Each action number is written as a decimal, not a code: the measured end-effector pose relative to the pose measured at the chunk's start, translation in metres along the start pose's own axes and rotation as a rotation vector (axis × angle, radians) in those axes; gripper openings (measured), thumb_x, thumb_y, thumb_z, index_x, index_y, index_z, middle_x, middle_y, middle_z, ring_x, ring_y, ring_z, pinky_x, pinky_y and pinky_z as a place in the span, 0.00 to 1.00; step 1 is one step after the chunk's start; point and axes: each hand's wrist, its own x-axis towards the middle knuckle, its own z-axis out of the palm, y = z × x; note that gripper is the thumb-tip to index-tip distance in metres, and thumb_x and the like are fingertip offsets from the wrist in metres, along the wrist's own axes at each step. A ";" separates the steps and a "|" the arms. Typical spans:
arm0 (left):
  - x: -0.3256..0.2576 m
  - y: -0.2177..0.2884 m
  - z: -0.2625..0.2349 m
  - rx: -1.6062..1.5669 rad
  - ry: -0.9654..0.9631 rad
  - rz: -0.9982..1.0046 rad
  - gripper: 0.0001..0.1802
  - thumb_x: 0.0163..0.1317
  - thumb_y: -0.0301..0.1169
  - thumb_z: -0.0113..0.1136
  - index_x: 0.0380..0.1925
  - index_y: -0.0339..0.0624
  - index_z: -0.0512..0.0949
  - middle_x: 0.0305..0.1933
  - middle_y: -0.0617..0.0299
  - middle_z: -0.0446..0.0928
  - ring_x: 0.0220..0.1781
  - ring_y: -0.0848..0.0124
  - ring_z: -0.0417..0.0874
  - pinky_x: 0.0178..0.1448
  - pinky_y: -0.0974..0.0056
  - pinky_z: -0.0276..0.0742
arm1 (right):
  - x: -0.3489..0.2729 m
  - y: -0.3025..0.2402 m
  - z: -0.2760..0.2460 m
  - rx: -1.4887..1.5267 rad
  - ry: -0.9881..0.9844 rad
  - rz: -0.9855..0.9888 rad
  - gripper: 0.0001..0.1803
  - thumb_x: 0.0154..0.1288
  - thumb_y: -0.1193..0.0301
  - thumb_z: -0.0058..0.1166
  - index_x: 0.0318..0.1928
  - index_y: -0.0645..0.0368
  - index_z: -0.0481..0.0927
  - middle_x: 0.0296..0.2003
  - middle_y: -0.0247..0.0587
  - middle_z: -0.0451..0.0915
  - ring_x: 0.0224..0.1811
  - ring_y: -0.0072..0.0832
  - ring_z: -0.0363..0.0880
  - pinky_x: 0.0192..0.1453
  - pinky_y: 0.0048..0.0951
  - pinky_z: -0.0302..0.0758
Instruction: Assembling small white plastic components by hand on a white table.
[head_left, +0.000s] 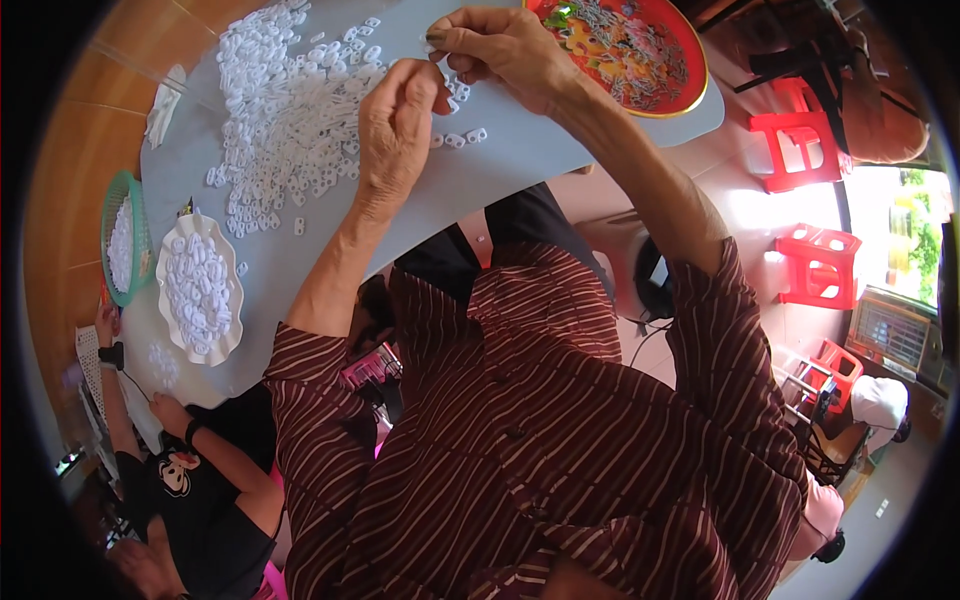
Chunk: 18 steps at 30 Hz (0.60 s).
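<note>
Right hand: the right hand (510,52) has thumb and forefinger pinched together at a small pale piece (425,44); its kind and long axis are too small to tell.
Left hand: the left hand (396,125) has its fingers curled closed, just below and left of the right fingertips; whether they grip anything, I cannot tell.
White pieces: the pile of white plastic pieces (300,115) spreads over the grey worktop (455,182), left of both hands, the left hand nearer.
Loose row: a few white pieces (455,140) lie just right of the left hand, the row running roughly sideways.
Red tray: the red tray (692,95) of small metal parts (625,75) lies to the right, nearer the right hand.
</note>
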 end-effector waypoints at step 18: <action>0.002 -0.005 -0.004 0.159 -0.026 0.007 0.07 0.65 0.29 0.52 0.31 0.37 0.74 0.23 0.68 0.73 0.24 0.81 0.70 0.27 0.73 0.67 | -0.036 -0.004 0.009 -0.273 0.143 -0.201 0.10 0.64 0.69 0.57 0.38 0.64 0.82 0.24 0.31 0.76 0.23 0.15 0.68 0.29 0.18 0.69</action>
